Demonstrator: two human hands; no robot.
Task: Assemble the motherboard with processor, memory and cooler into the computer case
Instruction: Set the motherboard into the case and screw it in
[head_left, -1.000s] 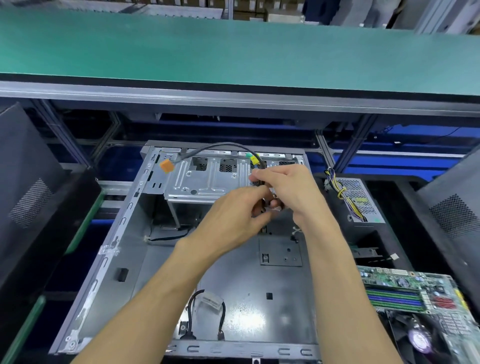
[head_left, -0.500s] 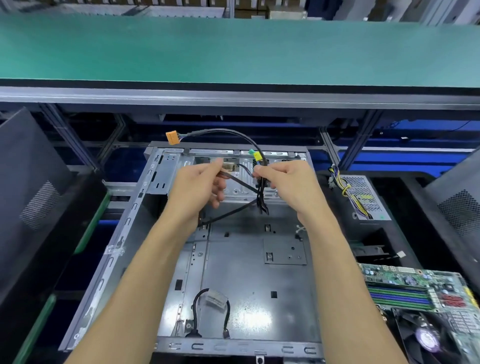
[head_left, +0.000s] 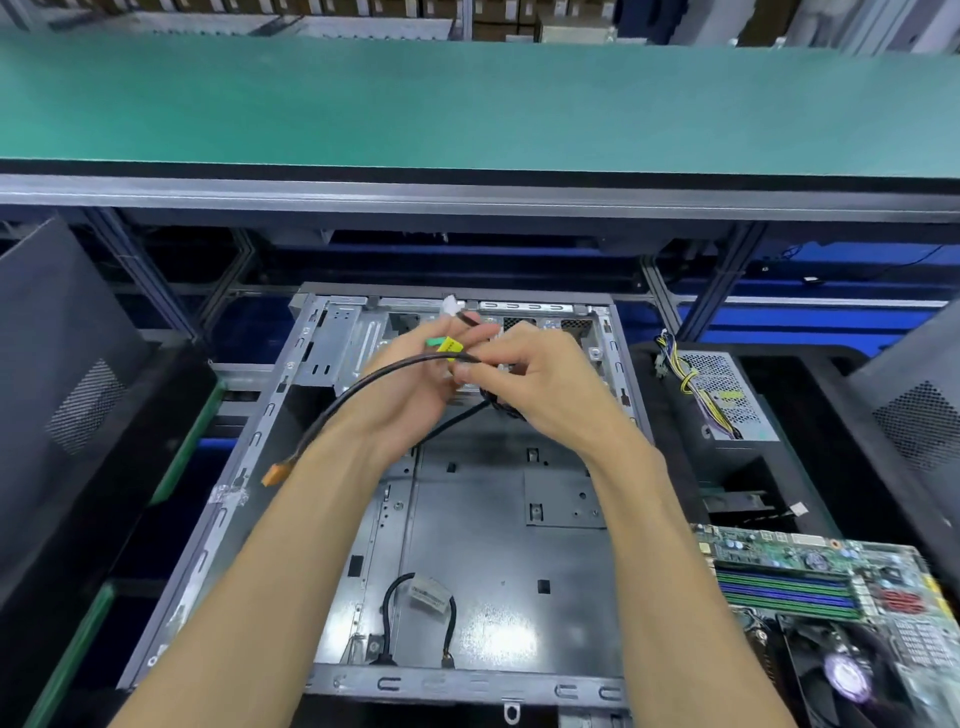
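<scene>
Left hand (head_left: 410, 384) and right hand (head_left: 524, 374) meeting above far end of open grey sheet-metal computer case (head_left: 467, 519), both pinching bundle of thin black cables (head_left: 363, 387). Fingers curling round cables at yellow-green tag (head_left: 445, 344). One cable arcing down left of left hand, ending in orange connector (head_left: 274, 474), hanging free. Lying right of and nearer than right hand: green motherboard with memory sticks and black fan cooler (head_left: 810, 592), outside case. Sitting right of right hand: perforated silver power supply with yellow wires (head_left: 722, 395).
</scene>
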